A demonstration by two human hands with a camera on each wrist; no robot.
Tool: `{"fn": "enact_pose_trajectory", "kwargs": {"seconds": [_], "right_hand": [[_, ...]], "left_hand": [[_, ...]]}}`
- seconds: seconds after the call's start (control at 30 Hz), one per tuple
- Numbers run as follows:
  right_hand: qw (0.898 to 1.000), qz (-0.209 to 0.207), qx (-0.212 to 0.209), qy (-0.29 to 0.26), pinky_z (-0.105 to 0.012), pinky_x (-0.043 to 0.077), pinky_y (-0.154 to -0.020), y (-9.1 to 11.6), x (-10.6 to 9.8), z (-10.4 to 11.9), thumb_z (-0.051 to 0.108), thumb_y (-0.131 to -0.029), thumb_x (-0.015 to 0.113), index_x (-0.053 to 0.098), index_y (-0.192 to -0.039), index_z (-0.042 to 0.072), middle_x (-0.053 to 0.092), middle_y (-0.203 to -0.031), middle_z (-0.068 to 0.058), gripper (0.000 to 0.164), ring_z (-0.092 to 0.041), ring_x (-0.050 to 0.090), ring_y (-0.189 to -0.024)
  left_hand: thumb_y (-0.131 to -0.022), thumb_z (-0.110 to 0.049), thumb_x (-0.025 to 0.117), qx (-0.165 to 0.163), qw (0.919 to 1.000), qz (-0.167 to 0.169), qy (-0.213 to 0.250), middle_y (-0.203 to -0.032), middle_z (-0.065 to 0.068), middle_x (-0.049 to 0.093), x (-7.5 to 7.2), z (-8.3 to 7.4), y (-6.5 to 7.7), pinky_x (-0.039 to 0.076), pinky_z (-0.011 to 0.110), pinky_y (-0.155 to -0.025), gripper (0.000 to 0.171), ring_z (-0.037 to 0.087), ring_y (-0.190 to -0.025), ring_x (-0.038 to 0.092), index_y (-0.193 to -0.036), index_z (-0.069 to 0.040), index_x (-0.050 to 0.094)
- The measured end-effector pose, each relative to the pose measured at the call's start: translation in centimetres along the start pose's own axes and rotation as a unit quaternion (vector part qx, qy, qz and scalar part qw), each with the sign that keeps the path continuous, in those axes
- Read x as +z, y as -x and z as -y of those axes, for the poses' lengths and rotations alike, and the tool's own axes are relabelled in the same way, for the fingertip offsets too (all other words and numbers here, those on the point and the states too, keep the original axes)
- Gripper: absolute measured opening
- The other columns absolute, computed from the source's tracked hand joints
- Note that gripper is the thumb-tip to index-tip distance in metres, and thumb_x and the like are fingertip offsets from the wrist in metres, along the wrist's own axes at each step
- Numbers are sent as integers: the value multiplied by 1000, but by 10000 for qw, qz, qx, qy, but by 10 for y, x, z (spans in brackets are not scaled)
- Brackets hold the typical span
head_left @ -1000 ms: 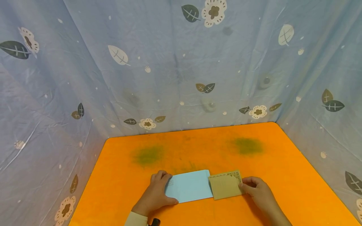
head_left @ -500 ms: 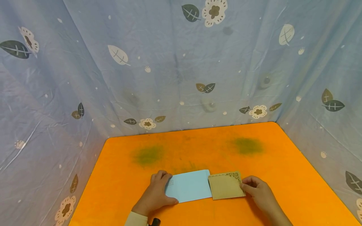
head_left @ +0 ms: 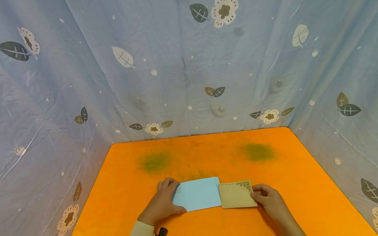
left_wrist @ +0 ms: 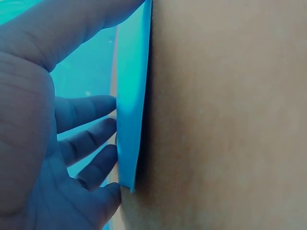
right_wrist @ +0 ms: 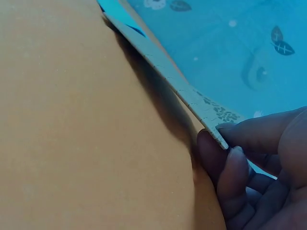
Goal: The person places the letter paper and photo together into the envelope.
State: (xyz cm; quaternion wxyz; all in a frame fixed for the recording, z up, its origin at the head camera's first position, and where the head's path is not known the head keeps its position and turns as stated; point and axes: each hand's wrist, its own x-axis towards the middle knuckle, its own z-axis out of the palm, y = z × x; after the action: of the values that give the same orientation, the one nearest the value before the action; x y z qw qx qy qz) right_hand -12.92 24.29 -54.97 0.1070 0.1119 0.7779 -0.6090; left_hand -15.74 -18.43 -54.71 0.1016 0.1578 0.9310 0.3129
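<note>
A light blue envelope [head_left: 198, 194] with a small printed box at its left end lies on the orange tabletop. My left hand [head_left: 163, 200] holds that end, thumb at the near edge and fingers at the far edge; the left wrist view shows the fingertips against the envelope's side [left_wrist: 130, 105]. Right of it is a tan card [head_left: 236, 196] with a brown floral pattern in its far right corner. The thumb and fingers of my right hand [head_left: 270, 200] pinch its right edge. In the right wrist view the card [right_wrist: 160, 64] slants over its shadow, its far end at the envelope.
An orange tabletop [head_left: 206, 157] with two dark greenish smudges spreads around the hands. Blue-grey curtains [head_left: 165, 98] printed with leaves and flowers enclose its back and sides. A small black object [head_left: 162, 232] sits by the left wrist at the bottom edge.
The card's right end has dipped slightly toward me, so its far edge is more level. My left hand and the envelope have stayed almost still.
</note>
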Motion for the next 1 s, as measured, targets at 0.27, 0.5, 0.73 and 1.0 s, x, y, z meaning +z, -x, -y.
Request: {"fn": "enact_pose_trajectory", "kwargs": {"seconds": [0.27, 0.5, 0.73, 1.0], "right_hand": [[9973, -192, 257, -657, -35, 57, -66, 1, 0, -1, 1, -108, 65, 67, -128, -8, 68, -100, -13, 22, -27, 59, -76], [9943, -269, 309, -984, -37, 59, -67, -1, -1, -3, -1, -109, 63, 64, -129, -8, 66, -100, -13, 22, -28, 62, -77], [9930, -361, 344, -1070, -38, 61, -72, -1, 0, -4, -1, -109, 64, 65, -127, -7, 66, -100, -12, 20, -27, 65, -84], [9912, -372, 316, -1233, -37, 61, -70, -1, 2, -4, -3, -108, 64, 65, -124, -6, 65, -96, -12, 17, -26, 61, -79]], "left_hand": [[-77, -56, 98, -39, 10000, 15, 11, -148, 7, 44, -1, -1, 0, 52, 53, -96, 96, 36, -131, 38, -151, -9, 59], [-76, -55, 98, -45, 10000, 5, -20, -148, 7, 44, 0, -2, 0, 52, 53, -96, 97, 35, -130, 38, -151, -8, 59], [-76, -55, 98, -85, 10000, 12, 25, -148, 8, 44, 0, -2, 1, 52, 54, -96, 96, 36, -130, 38, -151, -9, 59], [-77, -57, 97, -80, 10000, 19, 48, -148, 7, 44, -1, -1, 1, 52, 53, -96, 96, 36, -130, 38, -151, -9, 59]]}}
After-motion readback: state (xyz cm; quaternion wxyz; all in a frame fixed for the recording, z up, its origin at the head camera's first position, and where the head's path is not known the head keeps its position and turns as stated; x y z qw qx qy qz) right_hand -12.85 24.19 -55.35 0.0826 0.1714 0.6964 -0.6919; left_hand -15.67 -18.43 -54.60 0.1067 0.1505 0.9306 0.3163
